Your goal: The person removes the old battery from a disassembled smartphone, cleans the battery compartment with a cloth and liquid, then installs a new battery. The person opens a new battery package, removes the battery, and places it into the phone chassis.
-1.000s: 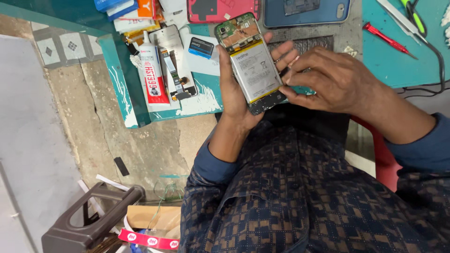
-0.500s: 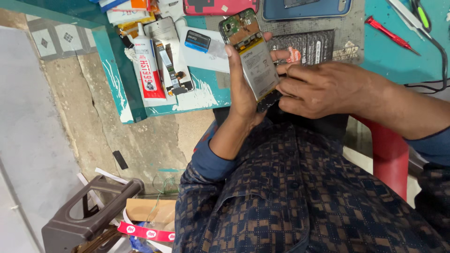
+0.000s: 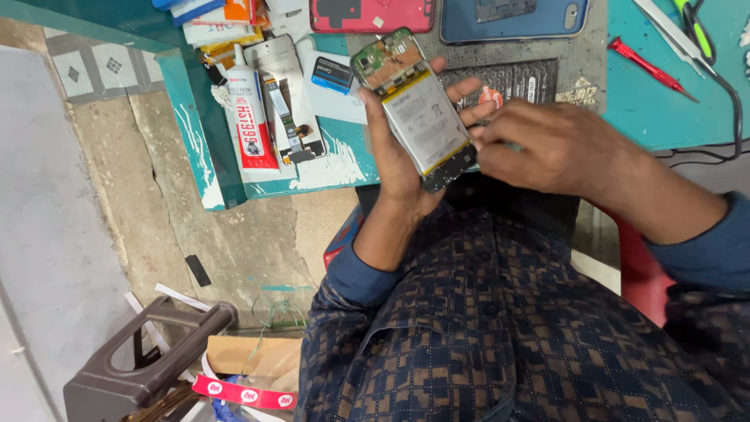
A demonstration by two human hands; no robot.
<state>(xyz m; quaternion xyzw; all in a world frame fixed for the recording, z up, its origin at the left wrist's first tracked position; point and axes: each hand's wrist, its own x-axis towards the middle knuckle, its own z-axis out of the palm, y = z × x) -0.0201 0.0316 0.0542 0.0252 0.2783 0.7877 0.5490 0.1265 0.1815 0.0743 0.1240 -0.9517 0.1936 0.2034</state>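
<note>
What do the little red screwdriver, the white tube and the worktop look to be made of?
Red screwdriver: glossy plastic handle, thin shaft that looks like metal. White tube: soft-looking plastic with a printed red label, judging by its rounded squeezable shape. Worktop: a teal sheet, smooth and slightly shiny, perhaps painted board or glass; I cannot tell which.

The lower right corner of the opened phone [image 3: 414, 109] is covered by the right hand [image 3: 547, 144]. At the top edge of the frame, the red phone shell [image 3: 371, 14] and blue phone shell [image 3: 512, 17] are cut off. What the right fingertips pinch cannot be made out.
</note>
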